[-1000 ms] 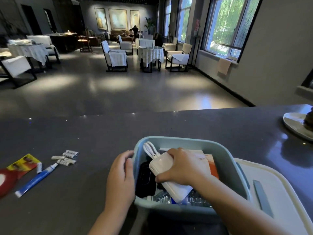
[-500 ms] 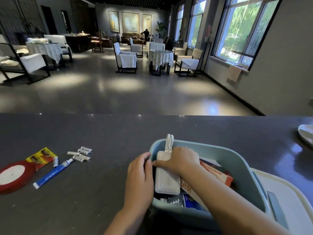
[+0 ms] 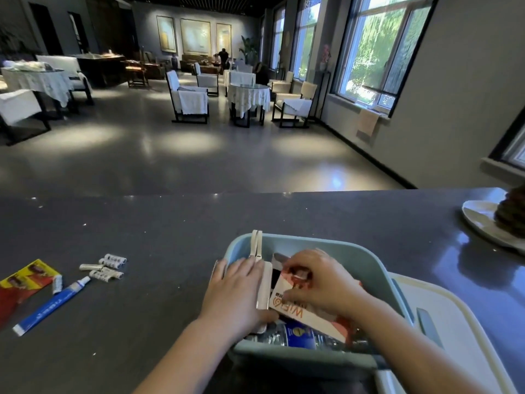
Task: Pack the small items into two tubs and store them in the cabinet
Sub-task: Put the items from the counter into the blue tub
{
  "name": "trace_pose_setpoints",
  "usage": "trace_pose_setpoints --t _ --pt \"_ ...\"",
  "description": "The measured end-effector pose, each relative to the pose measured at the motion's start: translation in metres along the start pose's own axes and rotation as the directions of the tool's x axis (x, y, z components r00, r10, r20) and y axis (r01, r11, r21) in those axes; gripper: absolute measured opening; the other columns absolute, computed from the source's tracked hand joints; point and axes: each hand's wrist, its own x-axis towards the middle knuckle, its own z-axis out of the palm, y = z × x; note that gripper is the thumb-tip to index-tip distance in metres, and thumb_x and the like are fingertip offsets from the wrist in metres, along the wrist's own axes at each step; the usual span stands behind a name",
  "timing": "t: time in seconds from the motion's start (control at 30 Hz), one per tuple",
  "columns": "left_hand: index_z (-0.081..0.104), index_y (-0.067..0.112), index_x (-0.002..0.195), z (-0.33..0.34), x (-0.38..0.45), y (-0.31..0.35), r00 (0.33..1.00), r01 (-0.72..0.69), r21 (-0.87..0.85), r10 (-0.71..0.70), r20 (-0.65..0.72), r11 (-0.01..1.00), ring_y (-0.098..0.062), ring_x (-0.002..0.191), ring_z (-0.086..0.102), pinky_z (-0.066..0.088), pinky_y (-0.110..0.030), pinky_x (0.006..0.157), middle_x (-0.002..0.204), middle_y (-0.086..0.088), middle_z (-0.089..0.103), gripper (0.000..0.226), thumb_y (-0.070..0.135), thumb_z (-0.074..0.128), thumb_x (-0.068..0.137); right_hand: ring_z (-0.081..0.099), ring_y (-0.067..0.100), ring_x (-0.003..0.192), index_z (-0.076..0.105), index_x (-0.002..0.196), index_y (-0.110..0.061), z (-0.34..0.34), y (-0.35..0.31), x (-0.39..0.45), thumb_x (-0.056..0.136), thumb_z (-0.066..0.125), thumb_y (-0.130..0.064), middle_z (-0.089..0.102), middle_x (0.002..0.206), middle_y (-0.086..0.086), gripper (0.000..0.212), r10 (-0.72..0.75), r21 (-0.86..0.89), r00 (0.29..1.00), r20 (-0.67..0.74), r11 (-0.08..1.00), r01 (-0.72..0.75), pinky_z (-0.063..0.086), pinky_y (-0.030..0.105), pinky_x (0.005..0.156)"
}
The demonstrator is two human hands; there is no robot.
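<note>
The right hand has left the white power bank that it pressed down half a second ago and now has its fingers curled on the orange-and-white box, which sits tilted in the light blue tub. The left hand has moved from the tub's left rim onto the power bank; it lies flat on it, fingers straight and together. The power bank stands on its edge against the tub's left wall, and its white cable loop rises above the rim. At the near wall of the tub a bottle with a blue label is visible under the box.

The tub stands on the dark counter, and its right side is over a white lid. Well to the left on the counter lie the batteries, the blue tube and the yellow-and-red packet, in the same arrangement as before. At the far right is a white plate.
</note>
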Motion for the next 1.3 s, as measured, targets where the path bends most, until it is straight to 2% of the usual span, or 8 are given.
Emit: trace_pose_setpoints --t 0.1,0.27,0.53,0.7,0.8,0.9,1.2,1.3 --pt "0.011 0.025 0.151 0.0 0.003 0.002 1.0 0.01 0.087 -0.011 0.012 0.996 -0.009 0.144 0.009 -0.005 -0.039 0.118 0.158 0.008 0.011 0.097 0.063 0.057 0.074 0.024 0.007 0.133 0.027 0.141 -0.046 -0.003 0.023 -0.024 0.06 0.066 -0.07 0.029 0.144 -0.019 0.093 -0.01 -0.18 0.994 0.109 0.983 0.03 0.021 0.036 0.112" --pt "0.009 0.024 0.151 0.001 0.007 0.007 0.997 0.053 0.167 -0.062 0.052 0.985 -0.011 0.144 0.012 -0.006 -0.042 0.117 0.158 0.008 0.012 0.093 0.057 0.057 0.078 0.012 0.013 0.145 0.022 0.146 -0.045 -0.018 0.046 -0.029 0.071 0.069 -0.061 0.017 0.157 -0.013 0.09 0.079 -0.119 0.986 0.149 0.991 -0.061 0.011 0.04 0.118" --pt "0.001 0.02 0.152 0.002 0.011 0.013 0.99 0.047 0.23 -0.076 0.118 0.972 -0.016 0.146 0.006 -0.009 -0.049 0.116 0.16 0.003 0.005 0.095 0.058 0.054 0.082 -0.003 0.01 0.147 0.028 0.143 -0.051 0.004 0.047 -0.014 0.083 0.062 -0.056 0.0 0.158 -0.02 0.07 -0.022 0.014 0.978 0.208 1.0 0.019 0.013 0.046 0.12" --pt "0.025 0.029 0.146 0.0 0.004 0.008 1.0 0.029 0.057 -0.028 -0.009 0.998 -0.007 0.141 0.022 -0.004 -0.041 0.118 0.153 0.013 0.025 0.076 0.054 0.058 0.082 0.011 0.007 0.145 0.037 0.141 -0.047 -0.002 0.041 -0.022 0.08 0.068 -0.051 0.007 0.157 -0.022 0.068 -0.055 0.08 0.99 0.132 0.996 0.045 0.019 0.036 0.118" --pt "0.046 0.033 0.133 0.0 -0.003 0.004 0.985 0.059 -0.159 -0.084 -0.153 0.985 -0.005 0.13 0.039 0.014 -0.032 0.117 0.14 0.018 0.045 0.05 0.041 0.061 0.086 0.025 0.005 0.139 0.041 0.138 -0.045 -0.006 0.021 -0.027 0.081 0.069 -0.047 0.024 0.152 -0.021 0.064 -0.052 0.076 0.995 0.083 0.996 0.046 0.026 0.034 0.115" --pt "0.062 0.031 0.114 -0.002 -0.016 -0.002 0.926 0.079 -0.37 -0.206 -0.316 0.926 -0.005 0.114 0.049 0.034 -0.024 0.099 0.12 0.019 0.056 0.027 0.028 0.061 0.087 0.038 0.002 0.13 0.049 0.128 -0.046 -0.005 -0.008 -0.028 0.085 0.064 -0.045 0.037 0.143 -0.027 0.045 -0.062 0.02 0.998 0.005 0.998 0.062 0.034 0.032 0.108" --pt "0.066 0.026 0.104 -0.009 -0.087 -0.05 0.709 0.303 -0.512 -0.549 -0.443 0.804 -0.006 0.102 0.054 0.042 -0.023 0.091 0.111 0.015 0.061 0.027 0.013 0.065 0.081 0.051 -0.005 0.097 0.066 0.106 -0.034 0.043 -0.129 -0.007 0.084 0.064 -0.024 0.059 0.101 -0.025 0.024 -0.286 0.303 0.949 -0.132 0.9 0.314 0.034 0.004 0.083" --pt "0.065 0.028 0.104 -0.011 -0.117 -0.085 0.63 0.412 -0.516 -0.644 -0.434 0.751 -0.006 0.105 0.053 0.046 -0.031 0.09 0.111 0.017 0.06 0.028 0.014 0.064 0.08 0.052 -0.002 0.095 0.067 0.101 -0.032 0.07 -0.166 0.0 0.077 0.063 -0.024 0.061 0.098 -0.023 0.025 -0.408 0.319 0.902 -0.141 0.844 0.432 0.034 0.006 0.086"
